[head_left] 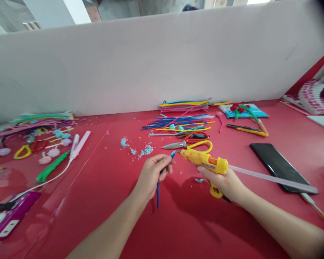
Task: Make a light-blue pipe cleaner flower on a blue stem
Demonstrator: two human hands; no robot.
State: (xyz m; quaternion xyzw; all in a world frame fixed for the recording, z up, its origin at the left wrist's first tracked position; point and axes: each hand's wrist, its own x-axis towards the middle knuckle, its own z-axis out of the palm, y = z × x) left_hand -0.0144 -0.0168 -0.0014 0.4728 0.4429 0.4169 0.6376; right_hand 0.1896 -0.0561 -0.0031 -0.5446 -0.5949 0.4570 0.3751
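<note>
Between the fingers of my left hand point(155, 172) is a blue pipe cleaner point(158, 196). Its tail hangs below the hand, and its light-blue tip point(173, 154) sticks out past the thumb. My right hand point(223, 181) is wrapped round a yellow glue gun point(205, 160), with a long clear glue stick point(272, 178) coming out of its back. The gun's nozzle points left, close by the blue tip; whether they touch I cannot tell. Just beyond the hands lie scissors point(198, 146) with a yellow and a red handle.
Several loose pipe cleaners point(178, 120) lie beyond the scissors, with light-blue fluff clippings point(145, 150) to their left. A black phone point(280, 165) on a cable is at right. A pink curling-iron-like tool point(79, 145) and a purple power strip point(14, 216) are at left. A white partition point(151, 68) stands behind.
</note>
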